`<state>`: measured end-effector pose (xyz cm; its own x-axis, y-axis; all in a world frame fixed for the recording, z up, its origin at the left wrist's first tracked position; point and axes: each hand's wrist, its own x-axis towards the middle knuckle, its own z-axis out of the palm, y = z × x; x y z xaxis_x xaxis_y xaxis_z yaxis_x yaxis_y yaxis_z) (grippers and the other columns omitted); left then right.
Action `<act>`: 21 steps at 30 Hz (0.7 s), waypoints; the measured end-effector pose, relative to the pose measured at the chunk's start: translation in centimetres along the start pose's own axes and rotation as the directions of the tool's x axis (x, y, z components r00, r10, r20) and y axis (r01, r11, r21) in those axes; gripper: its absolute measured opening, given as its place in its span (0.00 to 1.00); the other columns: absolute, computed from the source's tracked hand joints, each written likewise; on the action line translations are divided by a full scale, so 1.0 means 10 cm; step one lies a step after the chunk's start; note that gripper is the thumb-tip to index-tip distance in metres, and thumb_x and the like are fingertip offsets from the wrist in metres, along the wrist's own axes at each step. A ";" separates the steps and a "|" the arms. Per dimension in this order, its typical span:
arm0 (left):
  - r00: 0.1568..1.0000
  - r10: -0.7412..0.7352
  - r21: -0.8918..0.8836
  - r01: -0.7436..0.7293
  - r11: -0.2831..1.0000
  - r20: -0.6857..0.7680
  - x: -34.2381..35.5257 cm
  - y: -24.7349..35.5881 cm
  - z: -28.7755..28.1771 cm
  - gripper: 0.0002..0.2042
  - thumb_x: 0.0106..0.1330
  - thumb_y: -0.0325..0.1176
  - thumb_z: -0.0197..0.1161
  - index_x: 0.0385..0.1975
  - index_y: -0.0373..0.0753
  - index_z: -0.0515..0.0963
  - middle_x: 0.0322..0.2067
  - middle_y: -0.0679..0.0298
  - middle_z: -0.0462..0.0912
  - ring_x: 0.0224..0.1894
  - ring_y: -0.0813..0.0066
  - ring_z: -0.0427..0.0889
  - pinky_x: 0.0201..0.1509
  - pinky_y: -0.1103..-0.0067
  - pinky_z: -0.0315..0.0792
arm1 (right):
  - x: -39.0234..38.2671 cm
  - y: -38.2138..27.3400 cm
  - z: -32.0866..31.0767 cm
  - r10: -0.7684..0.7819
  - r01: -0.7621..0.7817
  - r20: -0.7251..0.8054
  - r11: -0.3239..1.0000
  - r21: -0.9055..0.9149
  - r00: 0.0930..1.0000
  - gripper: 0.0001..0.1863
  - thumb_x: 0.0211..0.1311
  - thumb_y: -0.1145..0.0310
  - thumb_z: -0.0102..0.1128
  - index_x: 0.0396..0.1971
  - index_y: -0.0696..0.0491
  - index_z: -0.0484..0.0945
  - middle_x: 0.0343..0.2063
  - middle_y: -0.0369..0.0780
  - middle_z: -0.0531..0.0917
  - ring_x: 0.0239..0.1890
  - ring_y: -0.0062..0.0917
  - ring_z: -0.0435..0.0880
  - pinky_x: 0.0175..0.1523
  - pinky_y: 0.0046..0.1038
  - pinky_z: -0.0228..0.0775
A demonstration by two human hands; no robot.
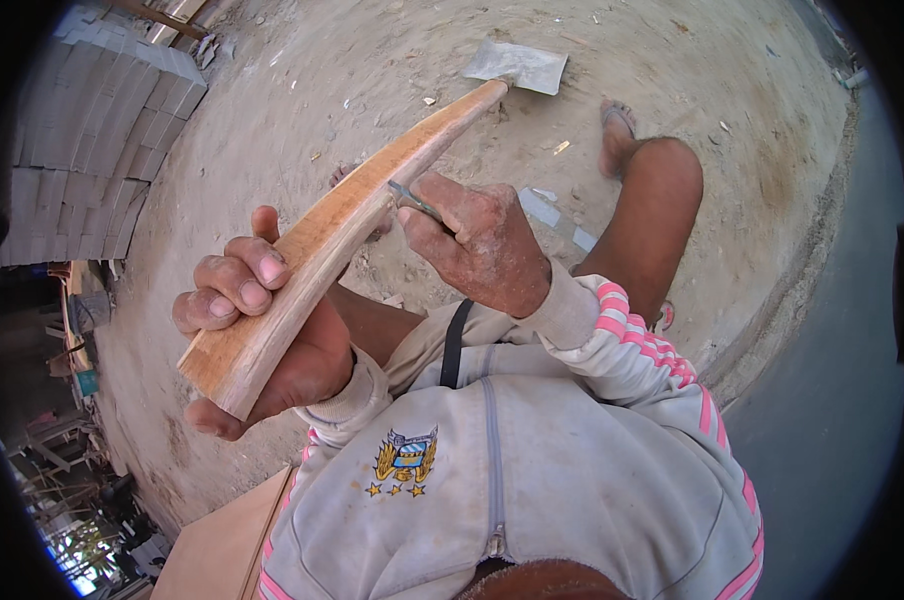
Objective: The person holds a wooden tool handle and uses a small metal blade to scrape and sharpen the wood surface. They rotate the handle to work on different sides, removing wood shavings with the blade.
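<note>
A long piece of pale brown wood [362,185] lies slantwise in front of me, its wide end near me at the left and its narrow end pointing away. My left hand [317,360] is wrapped round the wide part, fingers over the far side and palm beneath. Pinched in my right hand [487,240] is a thin grey metal strip [412,200], whose tip touches the wood's side edge about midway. The rest of the strip is hidden in my fingers, so its kind cannot be told.
Beyond the wood's narrow end, a flat grey metal blade [517,66] lies on the sandy ground [752,180]. Grey blocks [92,140] are stacked at the far left. A brown board [222,540] is at the lower left. Pale scraps [547,208] lie near my bent leg [652,210].
</note>
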<state>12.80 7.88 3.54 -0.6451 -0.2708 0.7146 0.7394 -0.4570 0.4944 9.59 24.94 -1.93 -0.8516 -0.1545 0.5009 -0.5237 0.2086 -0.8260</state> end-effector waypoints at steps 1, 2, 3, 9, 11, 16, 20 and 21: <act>1.000 -0.003 0.001 0.003 1.000 0.009 0.01 0.00 0.03 0.39 0.53 0.76 0.58 0.36 0.38 0.77 0.31 0.59 0.79 0.40 0.60 0.81 0.68 0.49 0.63 | 0.00 0.15 -0.02 -0.002 0.001 -0.020 0.998 -0.064 1.000 0.07 0.61 0.74 0.59 0.27 0.60 0.72 0.16 0.48 0.70 0.16 0.37 0.69 0.24 0.35 0.65; 1.000 -0.005 0.004 0.005 1.000 0.017 0.00 -0.01 0.07 0.39 0.53 0.76 0.58 0.36 0.38 0.77 0.31 0.59 0.79 0.40 0.60 0.81 0.68 0.49 0.63 | 0.01 0.45 -0.06 -0.005 0.000 -0.040 0.992 -0.128 0.999 0.07 0.61 0.74 0.59 0.27 0.60 0.72 0.16 0.48 0.70 0.16 0.38 0.70 0.24 0.35 0.65; 1.000 -0.005 0.009 0.005 1.000 0.025 0.01 -0.02 0.09 0.39 0.53 0.77 0.58 0.36 0.38 0.77 0.31 0.59 0.79 0.40 0.60 0.81 0.68 0.49 0.63 | 0.06 0.53 -0.12 0.094 -0.102 -0.053 0.983 -0.150 0.994 0.07 0.61 0.73 0.59 0.28 0.60 0.72 0.16 0.49 0.71 0.16 0.40 0.71 0.24 0.36 0.66; 1.000 -0.012 -0.007 0.012 1.000 0.020 0.04 -0.06 0.11 0.40 0.54 0.77 0.55 0.36 0.38 0.78 0.32 0.59 0.80 0.42 0.59 0.81 0.68 0.49 0.64 | -0.08 -0.26 0.03 -0.027 0.031 -0.093 0.998 0.046 0.995 0.09 0.62 0.71 0.59 0.26 0.59 0.72 0.16 0.49 0.71 0.16 0.40 0.70 0.24 0.35 0.67; 0.999 -0.035 0.023 0.034 0.999 0.028 0.02 0.01 0.06 0.38 0.57 0.75 0.54 0.37 0.38 0.78 0.32 0.58 0.80 0.44 0.58 0.81 0.69 0.49 0.64 | -0.11 -0.47 0.05 -0.094 0.098 -0.048 0.990 0.104 0.994 0.09 0.63 0.70 0.60 0.27 0.58 0.72 0.16 0.48 0.70 0.16 0.33 0.71 0.24 0.33 0.66; 0.984 -0.052 0.242 0.092 0.966 -0.168 -0.19 0.20 -0.25 0.37 0.62 0.70 0.50 0.45 0.36 0.78 0.39 0.53 0.82 0.51 0.53 0.80 0.70 0.51 0.65 | -0.06 0.22 -0.57 0.301 -0.316 0.099 0.896 0.313 0.949 0.09 0.67 0.65 0.62 0.32 0.54 0.75 0.18 0.33 0.71 0.20 0.10 0.68 0.23 0.19 0.59; 0.785 -0.473 0.346 0.607 0.715 -0.400 -0.45 0.83 -0.78 0.42 0.64 0.68 0.48 0.61 0.31 0.69 0.51 0.45 0.79 0.50 0.50 0.83 0.56 0.57 0.80 | -0.14 0.65 -0.96 0.507 -0.468 -0.076 0.835 0.288 0.858 0.12 0.67 0.62 0.62 0.34 0.56 0.77 0.21 0.29 0.74 0.20 0.12 0.71 0.25 0.17 0.61; 0.699 -0.600 0.316 0.713 0.626 -0.391 -0.53 1.04 -0.95 0.43 0.64 0.67 0.49 0.63 0.30 0.66 0.53 0.43 0.78 0.47 0.51 0.85 0.52 0.59 0.82 | -0.14 0.69 -0.96 0.507 -0.466 -0.127 0.848 0.254 0.853 0.13 0.67 0.61 0.62 0.34 0.57 0.77 0.22 0.30 0.76 0.21 0.14 0.74 0.25 0.18 0.63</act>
<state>22.09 -3.47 0.17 -0.9692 -0.2462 0.0093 0.0632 -0.2117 0.9753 6.93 35.84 -5.86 -0.9945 0.0962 0.0411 -0.0409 0.0038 -0.9992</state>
